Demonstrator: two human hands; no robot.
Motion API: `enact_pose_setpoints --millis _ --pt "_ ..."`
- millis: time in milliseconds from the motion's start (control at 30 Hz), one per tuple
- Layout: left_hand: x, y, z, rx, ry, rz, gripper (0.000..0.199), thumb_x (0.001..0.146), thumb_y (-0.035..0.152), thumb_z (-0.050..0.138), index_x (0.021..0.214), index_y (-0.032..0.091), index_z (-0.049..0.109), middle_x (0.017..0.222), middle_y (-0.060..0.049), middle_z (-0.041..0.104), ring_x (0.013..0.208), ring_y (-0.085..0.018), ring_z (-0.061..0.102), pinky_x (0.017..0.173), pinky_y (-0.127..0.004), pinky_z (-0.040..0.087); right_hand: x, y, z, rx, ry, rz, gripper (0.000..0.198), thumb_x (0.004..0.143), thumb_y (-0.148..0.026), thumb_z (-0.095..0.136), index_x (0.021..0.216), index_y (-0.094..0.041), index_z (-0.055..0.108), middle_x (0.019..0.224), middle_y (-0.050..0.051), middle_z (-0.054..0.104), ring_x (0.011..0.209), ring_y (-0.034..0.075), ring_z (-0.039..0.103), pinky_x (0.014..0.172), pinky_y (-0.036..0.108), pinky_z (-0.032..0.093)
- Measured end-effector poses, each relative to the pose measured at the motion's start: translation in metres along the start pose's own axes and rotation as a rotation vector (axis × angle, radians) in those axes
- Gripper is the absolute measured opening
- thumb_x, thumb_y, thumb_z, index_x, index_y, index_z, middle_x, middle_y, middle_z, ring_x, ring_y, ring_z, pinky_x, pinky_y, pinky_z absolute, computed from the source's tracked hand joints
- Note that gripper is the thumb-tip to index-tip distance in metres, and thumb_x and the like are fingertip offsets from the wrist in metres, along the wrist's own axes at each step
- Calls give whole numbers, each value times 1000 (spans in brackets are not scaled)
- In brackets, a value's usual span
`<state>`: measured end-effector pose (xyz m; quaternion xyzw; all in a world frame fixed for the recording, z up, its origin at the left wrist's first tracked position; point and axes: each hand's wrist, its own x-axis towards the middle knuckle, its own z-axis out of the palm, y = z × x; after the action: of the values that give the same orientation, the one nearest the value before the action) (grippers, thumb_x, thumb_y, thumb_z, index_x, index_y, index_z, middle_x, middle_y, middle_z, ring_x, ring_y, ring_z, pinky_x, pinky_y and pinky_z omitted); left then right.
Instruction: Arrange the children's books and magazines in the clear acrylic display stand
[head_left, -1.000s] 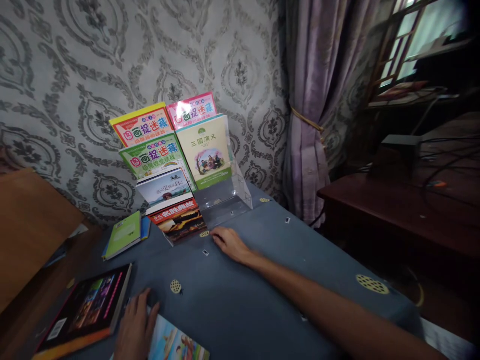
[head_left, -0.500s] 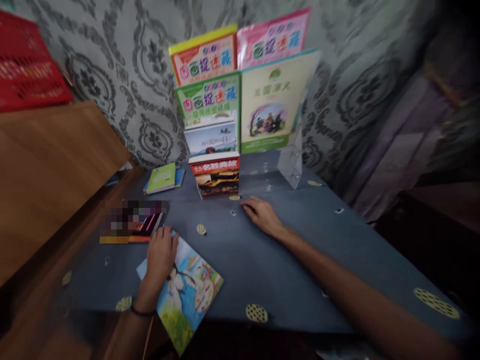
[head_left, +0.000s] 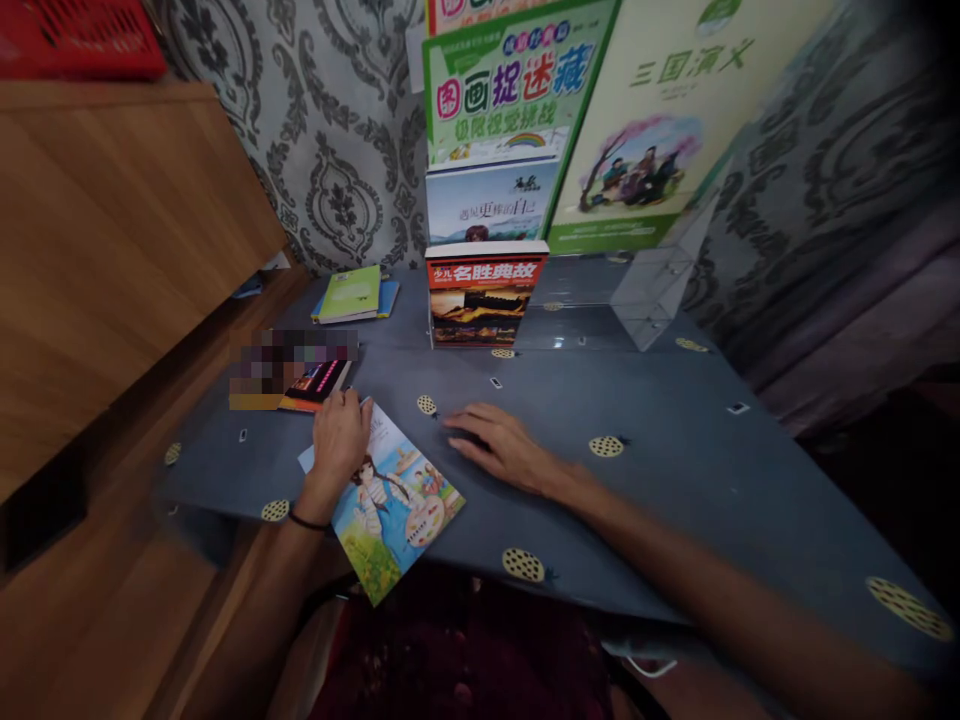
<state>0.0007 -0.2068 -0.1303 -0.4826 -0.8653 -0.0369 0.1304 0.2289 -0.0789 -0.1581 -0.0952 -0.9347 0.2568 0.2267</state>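
My left hand [head_left: 342, 437] lies over the upper part of a thin book [head_left: 405, 510] with a painted girl and palette on its cover; its fingers curl at the top edge and their tips are hidden. This book sticks out past the table's front edge. To its right, my right hand [head_left: 499, 445] hovers at or just above the table with nothing in it, thumb apart from the loosely stretched fingers. Beyond it a clear acrylic stand [head_left: 652, 295] holds books, among them a red-topped book [head_left: 484, 300], a green-framed book [head_left: 517, 85] and a cream-and-green book [head_left: 667, 130].
A dark-covered book [head_left: 319, 385], partly pixelated, lies left of my left hand. Behind it a light green book [head_left: 352, 292] rests on a blue book [head_left: 388, 298]. A wooden cabinet [head_left: 135, 220] with a red basket [head_left: 82, 40] borders the blue tablecloth [head_left: 660, 500] on the left.
My view has tipped down and come nearer the stand. My right hand has drawn back from the stand toward the book under my left hand. My left hand stays on that book.
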Motion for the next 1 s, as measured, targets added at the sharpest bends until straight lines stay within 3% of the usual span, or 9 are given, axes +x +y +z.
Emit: enact_pose_setpoints --millis 167,300,400,500,600,700,800,900,1000 --pt "3 3 1 -107 5 48 37 104 36 37 89 17 65 95 -10 63 88 -22 59 78 -32 44 -2 -20 6 55 -81 -48 46 100 -48 51 136 -20 58 133 15 63 127 27 56 108 51 44" --pt "15 18 0 -235 -32 136 40 104 35 36 79 18 63 87 -6 59 78 -19 55 72 -30 41 -5 -20 8 209 -26 60 63 96 -54 55 150 -23 44 146 15 54 135 30 49 112 53 41" --pt "30 39 -8 -339 33 219 41 104 34 35 75 19 60 84 -4 55 76 -17 54 70 -29 40 -3 -19 11 456 50 148 74 92 -56 60 153 -20 39 143 16 56 129 30 55 108 49 46" --pt "47 67 -18 -452 166 307 40 103 34 37 73 19 58 83 -3 54 76 -16 55 69 -29 41 1 -16 14 793 63 234 73 84 -60 69 140 -18 53 124 12 69 109 27 66 96 44 53" --pt "61 90 -27 -548 253 387 37 103 33 38 74 20 57 83 -2 55 75 -16 57 69 -29 43 6 -9 16 1013 80 321 66 73 -69 73 109 -14 70 91 6 75 78 21 68 75 36 56" --pt "68 93 -32 -622 302 416 29 102 30 39 83 21 59 89 -4 59 83 -19 61 76 -32 48 8 -8 11 1092 226 422 59 73 -67 75 100 -14 72 85 4 74 75 18 67 72 31 53" --pt "64 73 -34 -716 387 335 22 99 31 42 109 20 59 111 -10 61 109 -25 59 97 -40 49 7 -14 1 1119 372 526 56 72 -64 78 97 -14 72 83 4 74 73 19 67 69 30 52" --pt "47 45 -32 -903 406 106 39 96 38 47 130 20 50 133 -15 54 130 -27 50 109 -46 43 9 -18 -6 1224 428 595 60 67 -64 81 100 -15 71 83 6 76 73 23 71 70 35 56" --pt "17 35 -33 -1262 110 -96 52 93 53 50 133 20 51 133 -15 60 123 -27 58 96 -39 51 12 -19 -10 1315 437 675 60 67 -63 81 102 -15 71 82 8 77 76 26 74 74 40 59"
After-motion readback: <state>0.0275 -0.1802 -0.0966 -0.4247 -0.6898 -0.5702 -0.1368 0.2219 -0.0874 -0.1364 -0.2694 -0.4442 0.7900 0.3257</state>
